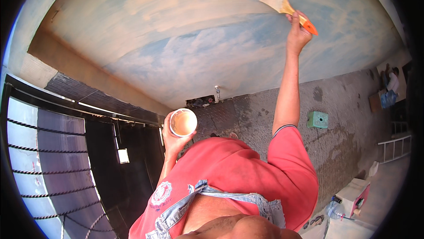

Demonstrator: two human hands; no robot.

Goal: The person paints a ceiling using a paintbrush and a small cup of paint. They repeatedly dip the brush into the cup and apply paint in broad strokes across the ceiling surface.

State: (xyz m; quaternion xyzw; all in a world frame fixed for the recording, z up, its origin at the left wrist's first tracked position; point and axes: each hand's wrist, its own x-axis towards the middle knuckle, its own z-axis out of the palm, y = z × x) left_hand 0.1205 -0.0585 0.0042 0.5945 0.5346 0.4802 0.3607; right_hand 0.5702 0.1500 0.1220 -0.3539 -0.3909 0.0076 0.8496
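Note:
In the head view my right hand [299,33] is raised toward the top right, closed round the handle of a wide paintbrush [274,0] with pale bristles and an orange-tipped handle. The bristles are at the wall [190,53], which is painted in mottled blue, cream and pale pink like a cloudy sky; whether they touch it I cannot tell. Low at centre left, my left hand [174,136] grips a white cup [183,122] of creamy peach liquid, held upright.
A black metal gate [48,170] with twisted bars stands on the left. A pipe [217,93] is at the wall's foot. On the right are a green plastic stool [318,120], a ladder [394,148], boxes [352,193], a water jug [334,210] and another person [393,81] at the far edge.

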